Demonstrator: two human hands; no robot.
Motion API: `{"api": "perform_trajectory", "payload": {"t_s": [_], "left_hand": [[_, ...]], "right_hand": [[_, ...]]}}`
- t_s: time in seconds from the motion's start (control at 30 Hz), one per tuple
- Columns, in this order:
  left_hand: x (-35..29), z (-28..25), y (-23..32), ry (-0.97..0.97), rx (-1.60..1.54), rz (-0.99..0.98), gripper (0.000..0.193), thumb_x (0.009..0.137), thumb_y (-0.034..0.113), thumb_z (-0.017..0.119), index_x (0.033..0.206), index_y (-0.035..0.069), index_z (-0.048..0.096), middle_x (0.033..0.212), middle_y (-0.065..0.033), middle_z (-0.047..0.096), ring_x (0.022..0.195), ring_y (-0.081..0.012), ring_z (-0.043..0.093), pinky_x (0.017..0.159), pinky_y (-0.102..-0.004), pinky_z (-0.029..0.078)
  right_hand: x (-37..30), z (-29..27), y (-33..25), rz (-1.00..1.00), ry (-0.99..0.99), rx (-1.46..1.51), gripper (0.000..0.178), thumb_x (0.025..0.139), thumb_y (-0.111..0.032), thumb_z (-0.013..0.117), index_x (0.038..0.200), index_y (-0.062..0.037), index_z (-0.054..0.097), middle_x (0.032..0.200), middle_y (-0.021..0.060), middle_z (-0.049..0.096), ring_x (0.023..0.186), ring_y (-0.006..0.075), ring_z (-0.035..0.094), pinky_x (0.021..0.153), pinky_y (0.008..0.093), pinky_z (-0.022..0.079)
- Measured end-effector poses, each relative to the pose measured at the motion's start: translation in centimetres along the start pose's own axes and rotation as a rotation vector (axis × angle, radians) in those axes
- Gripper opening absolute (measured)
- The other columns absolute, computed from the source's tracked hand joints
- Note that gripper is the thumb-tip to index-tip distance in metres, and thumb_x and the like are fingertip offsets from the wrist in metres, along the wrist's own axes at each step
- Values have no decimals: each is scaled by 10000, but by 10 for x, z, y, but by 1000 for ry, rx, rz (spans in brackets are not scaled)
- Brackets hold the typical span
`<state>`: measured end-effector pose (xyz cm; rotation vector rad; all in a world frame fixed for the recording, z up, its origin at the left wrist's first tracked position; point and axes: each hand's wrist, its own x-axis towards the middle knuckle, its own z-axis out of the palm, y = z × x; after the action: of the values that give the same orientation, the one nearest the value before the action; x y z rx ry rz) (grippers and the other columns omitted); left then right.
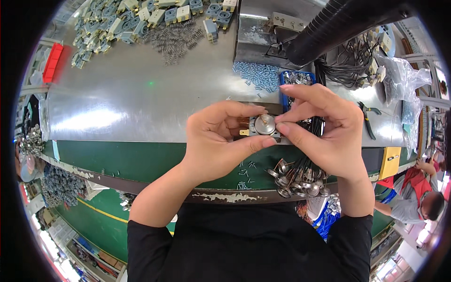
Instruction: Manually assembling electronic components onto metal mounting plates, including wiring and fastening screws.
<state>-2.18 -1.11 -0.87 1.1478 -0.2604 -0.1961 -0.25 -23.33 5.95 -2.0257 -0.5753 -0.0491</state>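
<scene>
Metal gleams on the small part (264, 126) above the front of the table (117, 108); its cap is smooth and round, with a flat brass-coloured tab on the left. The left hand (211, 136) grips it between bent fingers at the far side and the thumb at the near side. The right hand (329, 129) brings thumb and one finger to its right edge, index finger raised; whether they grip or only touch, I cannot tell. A blue bin (283, 99) holds shiny, irregular metal bits (300, 78), and bluish screws (257, 76) are heaped beside it. Thin coiled springs (174, 41) form a tangled mound near boxy grey-and-cream blocks (157, 17). Round silvery discs (307, 183) cluster nearer the person
</scene>
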Motion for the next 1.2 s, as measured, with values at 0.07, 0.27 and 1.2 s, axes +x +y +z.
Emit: {"api": "perform_trajectory", "payload": {"t_s": [0.07, 0.27, 1.2], "left_hand": [[-1, 0, -1, -4, -5, 12, 439, 847, -111, 841, 1246, -87, 660, 1179, -155, 735, 1068, -187, 738, 939, -339, 629], [-2, 5, -1, -8, -15, 41, 433, 856, -107, 837, 1251, -85, 660, 1188, -153, 732, 1065, -177, 737, 926, -314, 627], [0, 8, -2, 0, -3, 54, 433, 847, -117, 833, 1246, -87, 669, 1181, -173, 746, 1066, -185, 745, 909, -310, 637]], "right_hand": [[-2, 0, 2, 8, -9, 17, 535, 785, 53, 819, 1308, 37, 710, 874, 61, 811, 879, 116, 685, 883, 302, 516], [-3, 0, -2, 2, 18, -111, 577, 801, 78, 798, 1362, 54, 662, 892, 85, 808, 876, 139, 710, 883, 316, 543], [18, -16, -45, -227, -294, -501, 631, 754, 141, 718, 1365, 4, 642, 1077, 141, 779, 828, 292, 747, 734, 394, 591]]}}
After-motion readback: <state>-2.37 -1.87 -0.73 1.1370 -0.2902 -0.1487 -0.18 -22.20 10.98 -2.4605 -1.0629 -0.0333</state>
